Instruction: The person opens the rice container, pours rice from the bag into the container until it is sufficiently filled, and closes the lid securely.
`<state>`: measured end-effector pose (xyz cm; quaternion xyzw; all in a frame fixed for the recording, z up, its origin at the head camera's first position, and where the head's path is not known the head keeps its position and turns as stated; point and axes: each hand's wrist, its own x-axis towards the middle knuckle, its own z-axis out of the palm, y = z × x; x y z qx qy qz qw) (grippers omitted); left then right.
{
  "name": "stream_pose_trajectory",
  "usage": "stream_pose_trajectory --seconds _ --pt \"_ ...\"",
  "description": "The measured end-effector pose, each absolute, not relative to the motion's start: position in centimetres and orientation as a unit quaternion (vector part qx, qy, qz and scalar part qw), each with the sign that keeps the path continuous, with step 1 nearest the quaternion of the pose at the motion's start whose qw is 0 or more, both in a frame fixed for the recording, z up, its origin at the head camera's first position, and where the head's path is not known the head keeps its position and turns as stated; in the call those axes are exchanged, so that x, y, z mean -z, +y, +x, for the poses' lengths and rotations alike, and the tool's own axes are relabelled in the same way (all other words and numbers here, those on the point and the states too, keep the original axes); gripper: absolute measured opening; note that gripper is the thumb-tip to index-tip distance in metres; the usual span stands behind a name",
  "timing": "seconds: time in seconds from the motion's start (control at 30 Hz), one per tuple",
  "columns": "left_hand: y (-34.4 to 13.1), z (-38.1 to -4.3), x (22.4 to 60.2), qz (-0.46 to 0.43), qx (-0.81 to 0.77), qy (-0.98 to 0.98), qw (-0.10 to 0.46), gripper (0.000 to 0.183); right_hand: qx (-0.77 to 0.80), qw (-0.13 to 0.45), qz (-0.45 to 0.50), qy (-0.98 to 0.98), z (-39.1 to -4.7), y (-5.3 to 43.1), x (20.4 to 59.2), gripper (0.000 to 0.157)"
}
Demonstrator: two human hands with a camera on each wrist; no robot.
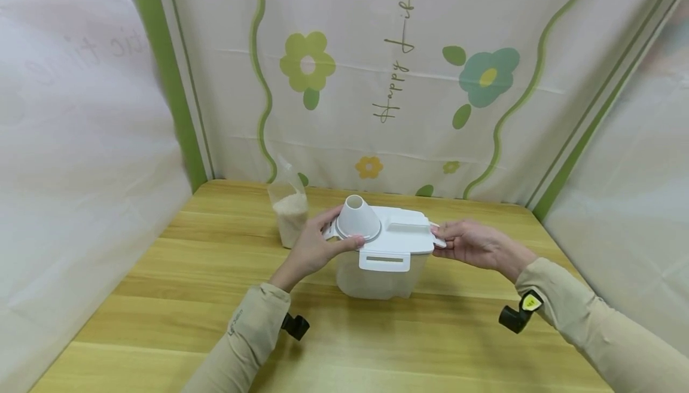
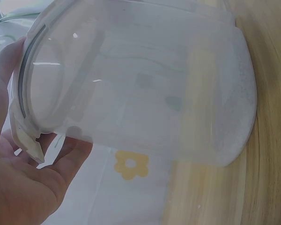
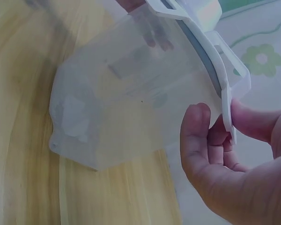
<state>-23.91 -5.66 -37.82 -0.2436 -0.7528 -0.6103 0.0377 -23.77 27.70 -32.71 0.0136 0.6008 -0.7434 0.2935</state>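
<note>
On the wooden table [image 1: 161, 297], a clear bag [image 1: 291, 218] of pale grains stands upright, just beyond my left hand [image 1: 313, 247]. My left fingers curl round the left end of the white lid [image 1: 411, 236], beside its cone [image 1: 357, 219]. Under the lid, the translucent container [image 1: 374, 284] sits upright mid-table. At its right end, my right hand [image 1: 475, 244] pinches the side latch [image 1: 440, 242] between thumb and fingers.

Head view faces forward-down — 2 close wrist views share the container [image 2: 131, 93].
</note>
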Motion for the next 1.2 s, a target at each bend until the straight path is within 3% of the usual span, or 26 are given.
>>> stream_pose_trajectory --seconds 0.73,1.2 --pt "-5.7 -23.9 38.0 -0.242 0.61 -0.754 0.039 0.072 0.694 0.264 0.054 0.668 -23.7 27.2 32.0 0.002" --pt "-5.3 -23.8 38.2 -0.224 0.618 -0.753 0.038 0.073 0.672 0.212 0.044 0.708 -23.5 26.6 30.9 0.017"
